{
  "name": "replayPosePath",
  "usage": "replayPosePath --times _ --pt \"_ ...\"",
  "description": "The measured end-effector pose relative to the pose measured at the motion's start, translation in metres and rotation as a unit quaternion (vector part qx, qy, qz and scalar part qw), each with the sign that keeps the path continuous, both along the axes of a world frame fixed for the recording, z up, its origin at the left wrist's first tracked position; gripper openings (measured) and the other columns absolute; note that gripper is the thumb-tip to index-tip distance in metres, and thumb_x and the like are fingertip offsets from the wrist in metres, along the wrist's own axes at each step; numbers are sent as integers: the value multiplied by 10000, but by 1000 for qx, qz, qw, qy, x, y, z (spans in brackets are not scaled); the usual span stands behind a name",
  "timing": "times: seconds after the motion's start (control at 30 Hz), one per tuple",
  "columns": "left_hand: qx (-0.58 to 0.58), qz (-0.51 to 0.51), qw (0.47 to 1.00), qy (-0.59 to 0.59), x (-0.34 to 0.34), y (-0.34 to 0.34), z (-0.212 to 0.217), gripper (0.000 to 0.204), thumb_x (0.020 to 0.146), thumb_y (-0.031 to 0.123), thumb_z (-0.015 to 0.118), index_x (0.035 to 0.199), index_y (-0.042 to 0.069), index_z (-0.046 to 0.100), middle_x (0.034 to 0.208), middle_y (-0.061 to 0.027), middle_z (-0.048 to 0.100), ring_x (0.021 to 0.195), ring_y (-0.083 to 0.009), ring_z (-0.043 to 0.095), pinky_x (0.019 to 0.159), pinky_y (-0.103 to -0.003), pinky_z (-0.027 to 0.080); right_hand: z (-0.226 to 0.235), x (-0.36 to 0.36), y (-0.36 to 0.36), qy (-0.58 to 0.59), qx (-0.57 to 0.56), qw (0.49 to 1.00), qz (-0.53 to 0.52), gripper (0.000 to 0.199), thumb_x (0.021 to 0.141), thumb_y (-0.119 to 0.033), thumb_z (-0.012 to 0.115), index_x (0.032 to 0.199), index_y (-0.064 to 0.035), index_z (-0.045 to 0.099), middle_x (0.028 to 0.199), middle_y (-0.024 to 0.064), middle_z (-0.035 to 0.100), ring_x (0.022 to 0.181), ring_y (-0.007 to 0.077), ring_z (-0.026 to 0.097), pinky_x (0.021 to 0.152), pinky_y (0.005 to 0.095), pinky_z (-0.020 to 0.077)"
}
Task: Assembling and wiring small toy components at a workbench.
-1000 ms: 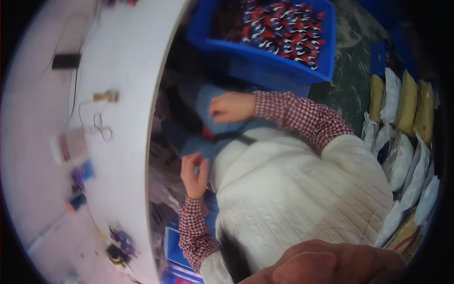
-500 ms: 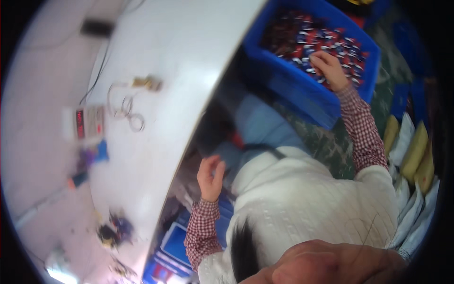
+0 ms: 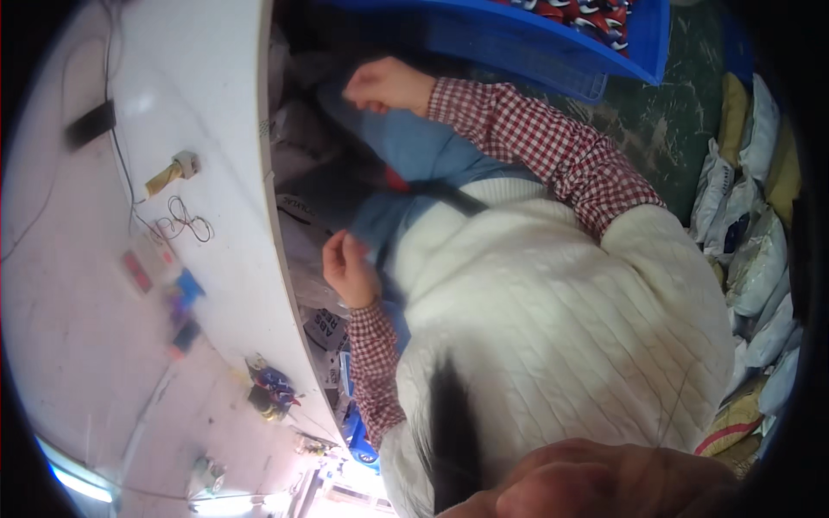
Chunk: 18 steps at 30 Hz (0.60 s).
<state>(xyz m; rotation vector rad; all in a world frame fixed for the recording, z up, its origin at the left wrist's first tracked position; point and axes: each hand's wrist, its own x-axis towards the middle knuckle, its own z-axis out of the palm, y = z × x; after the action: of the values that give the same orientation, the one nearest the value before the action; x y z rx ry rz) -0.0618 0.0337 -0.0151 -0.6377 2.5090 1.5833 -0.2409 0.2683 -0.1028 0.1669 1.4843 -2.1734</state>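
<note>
My right hand (image 3: 390,85) hovers above my lap between the table edge and the blue bin. Its fingers are curled closed, and what they hold, if anything, is hidden. Lower down, close to the table's edge, my left hand (image 3: 351,271) is raised with its fingers loosely bent and the thumb apart; nothing shows in it. At the top, the blue bin (image 3: 518,53) contains many small red, white and dark blue pieces (image 3: 596,19). Neither hand touches the bin or the white table (image 3: 216,112).
Thin cable (image 3: 186,220), a small tan-and-metal device (image 3: 171,173), a black box (image 3: 90,125) and a cluster of dark blue and red pieces (image 3: 272,387) lie on the table. Stuffed sacks (image 3: 760,259) are piled at the right. Printed bags (image 3: 324,332) sit under the table edge.
My right hand has left the bin's pieces and come left over my lap. The view has turned, so the bin now sits higher and the table edge stands more upright. My left hand stays by the table.
</note>
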Motion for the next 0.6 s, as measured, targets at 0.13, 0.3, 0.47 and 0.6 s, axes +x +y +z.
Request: replayPosePath --times 0.13,0.3,0.47,0.6 --pt "-124 -1 986 114 -8 -15 38 218 918 80 531 1122 8 558 866 -80 608 672 -122 564 615 -216 483 -1 15 21 5 -37 999 8 176 859 -198 634 910 -31 657 730 34 604 600 92 523 544 208 447" --pt "-185 154 955 174 -42 -111 98 281 900 155 569 1132 6 514 900 -109 588 741 -163 575 595 -250 499 3 30 11 16 -76 997 12 180 852 -197 631 900 -25 659 722 34 617 570 82 519 506 193 430" --pt "-214 324 908 157 -54 -198 109 388 869 193 593 1164 -29 475 1032 -178 553 851 -232 579 640 -272 522 -6 54 -13 12 -101 985 140 178 847 -196 629 859 -19 646 720 38 612 565 91 514 504 198 429" --pt "-205 399 877 172 -48 -240 100 439 846 231 624 1154 -50 486 1099 -224 519 933 -295 569 692 -324 552 -5 56 -17 7 -46 985 167 158 857 -171 615 849 -16 642 717 43 607 555 89 507 489 201 424"
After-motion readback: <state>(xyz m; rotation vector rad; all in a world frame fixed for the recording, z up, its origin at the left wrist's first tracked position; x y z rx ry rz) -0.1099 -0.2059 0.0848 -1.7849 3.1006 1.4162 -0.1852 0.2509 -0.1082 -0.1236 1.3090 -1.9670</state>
